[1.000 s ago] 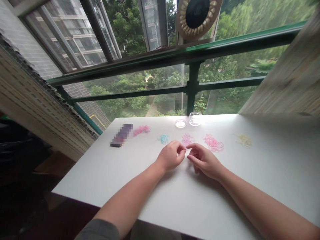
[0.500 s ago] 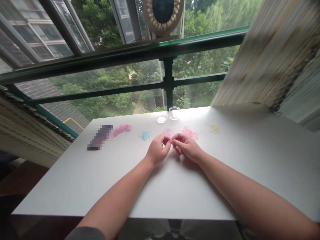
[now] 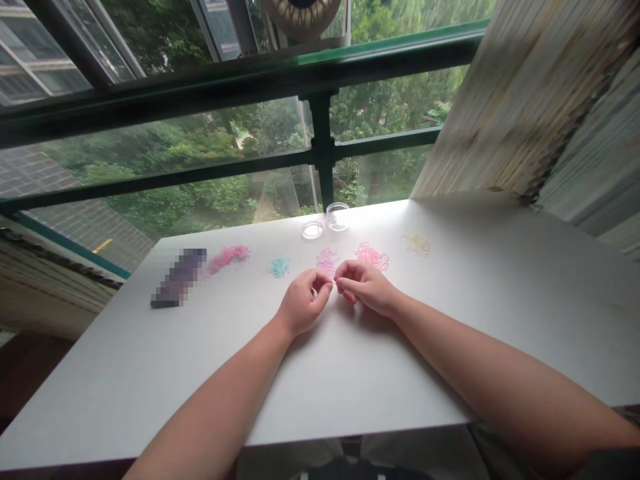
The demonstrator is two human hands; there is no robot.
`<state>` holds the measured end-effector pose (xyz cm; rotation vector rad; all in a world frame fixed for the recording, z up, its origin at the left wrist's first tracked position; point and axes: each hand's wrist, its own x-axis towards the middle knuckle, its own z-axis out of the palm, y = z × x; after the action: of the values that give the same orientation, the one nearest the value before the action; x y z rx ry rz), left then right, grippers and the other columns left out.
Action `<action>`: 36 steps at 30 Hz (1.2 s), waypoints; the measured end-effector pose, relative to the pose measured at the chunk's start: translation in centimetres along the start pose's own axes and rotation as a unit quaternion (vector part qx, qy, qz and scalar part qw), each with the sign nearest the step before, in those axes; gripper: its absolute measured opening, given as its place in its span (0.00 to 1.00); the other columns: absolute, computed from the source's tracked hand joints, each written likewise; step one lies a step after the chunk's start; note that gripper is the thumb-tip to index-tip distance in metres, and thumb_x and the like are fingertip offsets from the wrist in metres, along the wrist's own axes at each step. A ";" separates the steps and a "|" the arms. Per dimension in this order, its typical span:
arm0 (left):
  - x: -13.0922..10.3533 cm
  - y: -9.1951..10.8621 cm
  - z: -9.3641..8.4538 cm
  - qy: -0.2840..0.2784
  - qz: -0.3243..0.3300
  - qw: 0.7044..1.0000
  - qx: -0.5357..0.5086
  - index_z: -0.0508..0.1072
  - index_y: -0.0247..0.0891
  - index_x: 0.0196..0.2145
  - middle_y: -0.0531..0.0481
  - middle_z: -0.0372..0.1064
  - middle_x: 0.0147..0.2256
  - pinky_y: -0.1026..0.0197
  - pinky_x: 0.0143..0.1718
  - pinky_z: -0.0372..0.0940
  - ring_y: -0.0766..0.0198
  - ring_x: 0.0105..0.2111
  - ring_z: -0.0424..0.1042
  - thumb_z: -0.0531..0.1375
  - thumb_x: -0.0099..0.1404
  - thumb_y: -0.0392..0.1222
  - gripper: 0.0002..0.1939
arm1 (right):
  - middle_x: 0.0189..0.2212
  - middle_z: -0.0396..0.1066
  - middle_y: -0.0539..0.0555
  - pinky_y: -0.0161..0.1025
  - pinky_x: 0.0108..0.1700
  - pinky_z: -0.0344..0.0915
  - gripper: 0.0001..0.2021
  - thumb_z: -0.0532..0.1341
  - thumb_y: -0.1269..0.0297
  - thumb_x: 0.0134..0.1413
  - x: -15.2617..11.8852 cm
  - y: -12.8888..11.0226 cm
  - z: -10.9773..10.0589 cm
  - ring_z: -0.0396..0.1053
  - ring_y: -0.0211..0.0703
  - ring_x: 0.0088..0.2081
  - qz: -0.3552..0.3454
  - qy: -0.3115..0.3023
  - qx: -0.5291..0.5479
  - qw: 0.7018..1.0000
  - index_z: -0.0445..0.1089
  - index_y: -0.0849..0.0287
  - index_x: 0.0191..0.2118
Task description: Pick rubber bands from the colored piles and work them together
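Observation:
My left hand (image 3: 306,301) is closed in a pinch, thumb against forefinger, above the white table. Close beside it, my right hand (image 3: 367,287) pinches too, its other fingers curled under. The fingertips nearly meet; whatever sits between them is too small to make out. Just behind the hands lies a pile of pale purple loops (image 3: 327,259), with a pile of pink loops (image 3: 371,256) behind the right hand. Left of these is a pile of turquoise loops (image 3: 279,267). A yellow pile of loops (image 3: 419,244) lies off to the right.
A clear round container (image 3: 339,217) and a clear lid (image 3: 313,231) stand at the table's (image 3: 300,393) back edge. Toward the left are a pink-and-purple heap (image 3: 230,258) and a blurred-out dark oblong object (image 3: 179,278). A curtain (image 3: 460,113) hangs at the right by the window railing.
The camera view has shifted, so the scene sits further left and slightly higher. My hands stay pinched together, with a slightly wider gap between the fingertips.

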<state>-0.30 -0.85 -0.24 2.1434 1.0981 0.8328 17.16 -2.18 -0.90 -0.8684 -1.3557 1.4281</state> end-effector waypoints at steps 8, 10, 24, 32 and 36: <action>-0.2 0.0 -0.1 0.010 0.021 1.000 -0.009 0.67 0.36 0.32 0.50 0.67 0.30 0.66 0.28 0.60 0.68 0.28 0.65 0.55 0.62 0.41 0.06 | 0.21 0.65 0.45 0.29 0.20 0.58 0.05 0.61 0.66 0.49 -0.1 -0.1 0.0 0.61 0.29 0.18 0.017 -0.008 -0.036 0.999 0.64 0.62 0.31; -0.2 -0.1 -0.1 0.010 0.021 1.000 -0.010 0.67 0.36 0.32 0.50 0.67 0.30 0.65 0.28 0.60 0.68 0.27 0.65 0.55 0.62 0.41 0.06 | 0.20 0.65 0.45 0.29 0.20 0.58 0.05 0.61 0.67 0.48 -0.1 -0.2 0.0 0.61 0.29 0.18 0.020 -0.009 -0.041 0.999 0.64 0.62 0.31; -0.3 -0.5 -0.2 0.005 0.016 0.999 -0.028 0.67 0.36 0.33 0.50 0.67 0.30 0.65 0.28 0.61 0.68 0.28 0.65 0.55 0.62 0.41 0.06 | 0.16 0.62 0.44 0.29 0.21 0.57 0.06 0.62 0.69 0.46 -0.2 -0.2 0.0 0.60 0.30 0.18 0.020 -0.016 -0.051 0.998 0.63 0.61 0.29; -0.3 -0.6 -0.2 0.003 0.010 0.999 -0.044 0.67 0.36 0.33 0.50 0.67 0.30 0.65 0.28 0.61 0.68 0.27 0.64 0.56 0.61 0.41 0.06 | 0.16 0.61 0.44 0.29 0.21 0.57 0.06 0.62 0.68 0.46 -0.3 -0.3 0.1 0.60 0.30 0.18 0.017 -0.018 -0.059 0.998 0.63 0.62 0.28; -0.3 -0.5 -0.3 -0.003 0.012 0.999 -0.045 0.68 0.36 0.32 0.50 0.66 0.29 0.66 0.28 0.60 0.68 0.28 0.64 0.56 0.62 0.42 0.07 | 0.16 0.62 0.44 0.29 0.21 0.57 0.07 0.62 0.67 0.46 -0.3 -0.4 0.1 0.60 0.30 0.18 0.019 -0.019 -0.062 0.998 0.63 0.62 0.28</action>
<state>-0.87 -0.75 -0.49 2.0866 1.0144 0.8701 17.24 -2.49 -0.57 -0.9551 -1.4752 1.4073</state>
